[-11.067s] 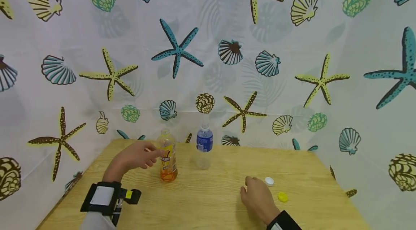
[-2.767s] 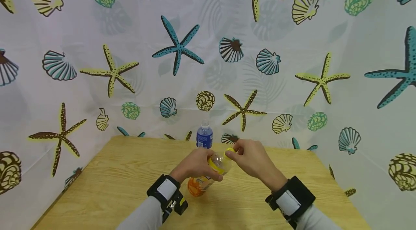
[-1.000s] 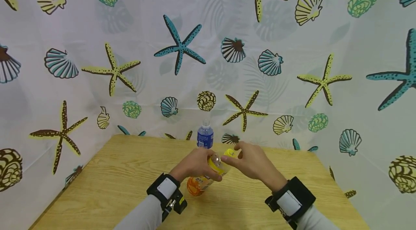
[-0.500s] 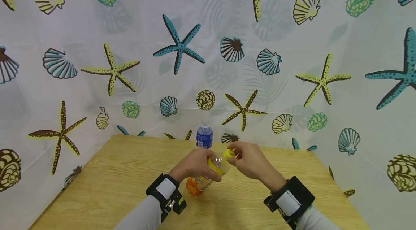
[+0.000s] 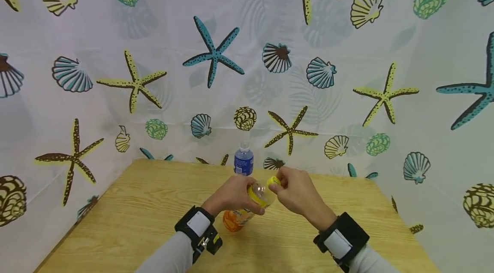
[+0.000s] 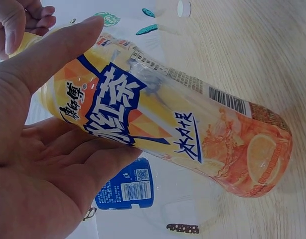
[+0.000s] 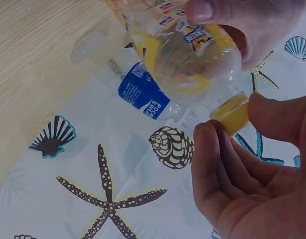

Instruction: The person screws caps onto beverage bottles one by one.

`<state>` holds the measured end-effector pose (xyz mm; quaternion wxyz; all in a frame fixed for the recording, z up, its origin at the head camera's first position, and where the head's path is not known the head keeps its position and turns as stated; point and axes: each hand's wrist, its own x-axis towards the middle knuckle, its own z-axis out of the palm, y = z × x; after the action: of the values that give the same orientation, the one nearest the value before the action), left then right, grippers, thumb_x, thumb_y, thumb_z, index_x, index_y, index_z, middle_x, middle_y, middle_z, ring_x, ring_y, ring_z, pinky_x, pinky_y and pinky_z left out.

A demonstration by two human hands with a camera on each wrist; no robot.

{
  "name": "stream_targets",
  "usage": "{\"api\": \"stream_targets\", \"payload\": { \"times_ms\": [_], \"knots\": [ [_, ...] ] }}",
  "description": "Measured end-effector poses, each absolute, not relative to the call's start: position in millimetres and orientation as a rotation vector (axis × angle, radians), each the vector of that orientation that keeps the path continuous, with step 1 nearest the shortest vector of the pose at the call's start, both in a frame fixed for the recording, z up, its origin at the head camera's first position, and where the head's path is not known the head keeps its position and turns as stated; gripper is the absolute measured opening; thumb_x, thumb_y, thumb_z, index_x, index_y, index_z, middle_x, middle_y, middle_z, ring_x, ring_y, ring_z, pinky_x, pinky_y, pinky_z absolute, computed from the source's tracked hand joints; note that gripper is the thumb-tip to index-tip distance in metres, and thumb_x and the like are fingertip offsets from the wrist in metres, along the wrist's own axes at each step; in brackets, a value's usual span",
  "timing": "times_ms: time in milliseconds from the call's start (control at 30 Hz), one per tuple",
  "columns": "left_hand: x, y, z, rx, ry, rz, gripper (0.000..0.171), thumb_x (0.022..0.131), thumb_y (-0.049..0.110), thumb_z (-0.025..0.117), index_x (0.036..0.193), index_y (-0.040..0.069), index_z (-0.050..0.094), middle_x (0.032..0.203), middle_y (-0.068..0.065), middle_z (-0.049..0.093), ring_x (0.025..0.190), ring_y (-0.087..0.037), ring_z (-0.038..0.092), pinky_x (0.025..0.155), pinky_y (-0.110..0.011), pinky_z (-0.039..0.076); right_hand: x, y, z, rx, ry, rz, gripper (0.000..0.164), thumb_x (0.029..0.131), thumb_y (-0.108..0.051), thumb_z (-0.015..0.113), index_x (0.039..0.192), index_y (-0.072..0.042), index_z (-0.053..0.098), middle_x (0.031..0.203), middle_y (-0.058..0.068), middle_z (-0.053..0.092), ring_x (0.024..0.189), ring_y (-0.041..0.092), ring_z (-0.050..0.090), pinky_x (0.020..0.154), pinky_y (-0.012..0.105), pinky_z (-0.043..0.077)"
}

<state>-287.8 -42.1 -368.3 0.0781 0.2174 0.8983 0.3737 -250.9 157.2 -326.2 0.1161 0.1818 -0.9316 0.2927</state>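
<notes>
My left hand (image 5: 233, 194) grips a plastic iced tea bottle (image 6: 158, 114) around its upper part, thumb across the near side. The bottle leans to the right, its mouth towards my right hand (image 5: 300, 191). It has a yellow and orange label with a picture of orange slices near the base. With thumb and fingertips my right hand pinches a yellow bottle cap (image 7: 232, 115), which sits at the bottle's mouth. In the head view, fingers hide part of the cap and the bottle's middle.
A clear bottle with a blue label (image 5: 243, 164) stands uncapped behind the hands. On the wooden table (image 5: 127, 221) lies a white cap (image 6: 184, 8), visible in the left wrist view. A white curtain (image 5: 247, 28) printed with starfish and shells surrounds the table.
Earlier the tea bottle stood upright at left and the yellow cap lay at right; both are now in the hands. In the last second, the right fingers loosened, then pinched the cap again.
</notes>
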Motion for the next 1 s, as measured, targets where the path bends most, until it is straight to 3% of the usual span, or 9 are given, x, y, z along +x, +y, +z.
{"api": "stream_targets", "payload": {
  "times_ms": [133,267,467,633,1000],
  "knots": [
    [-288.6,-43.1,-365.3,0.641,2.69,1.106,0.052,0.072,0.03,0.093,0.115,0.011,0.07,0.099,0.001,0.073,0.087,-0.016,0.069,0.08,-0.038,0.061,-250.1,156.5,-323.3,0.523,-2.728,0.833,0.02,0.089,-0.018,0.077,0.103,-0.005,0.071,0.086,0.005,0.07,0.075,0.017,0.064,0.064,0.033,0.054],
    [-289.9,-44.3,-363.3,0.653,2.69,1.081,0.052,0.071,0.028,0.094,0.114,0.011,0.07,0.097,0.002,0.073,0.084,-0.015,0.068,0.08,-0.036,0.06,-248.9,156.2,-319.9,0.577,-2.745,0.859,0.032,0.087,-0.006,0.076,0.118,-0.006,0.071,0.106,0.012,0.073,0.092,0.026,0.07,0.073,0.038,0.06],
    [-290.7,-44.2,-361.3,0.655,2.683,1.062,0.053,0.07,0.028,0.094,0.114,0.012,0.07,0.095,0.004,0.072,0.083,-0.013,0.067,0.08,-0.034,0.06,-250.4,156.9,-318.8,0.665,-2.714,0.894,0.032,0.081,0.012,0.069,0.107,-0.007,0.073,0.097,0.007,0.073,0.083,0.018,0.067,0.074,0.036,0.06],
    [-290.5,-43.3,-360.1,0.658,2.673,1.078,0.053,0.071,0.029,0.094,0.115,0.012,0.071,0.096,0.004,0.072,0.084,-0.014,0.067,0.081,-0.035,0.06,-250.5,156.7,-320.2,0.628,-2.669,0.926,0.03,0.08,0.013,0.071,0.105,-0.005,0.073,0.096,0.008,0.073,0.083,0.019,0.069,0.076,0.038,0.061],
    [-288.6,-42.0,-361.3,0.641,2.681,1.109,0.053,0.07,0.031,0.095,0.114,0.012,0.072,0.096,0.004,0.073,0.084,-0.014,0.068,0.08,-0.035,0.06,-250.7,153.8,-322.5,0.516,-2.681,0.865,0.02,0.08,0.001,0.079,0.099,-0.003,0.072,0.085,0.006,0.071,0.076,0.017,0.064,0.067,0.034,0.057]
  ]
}}
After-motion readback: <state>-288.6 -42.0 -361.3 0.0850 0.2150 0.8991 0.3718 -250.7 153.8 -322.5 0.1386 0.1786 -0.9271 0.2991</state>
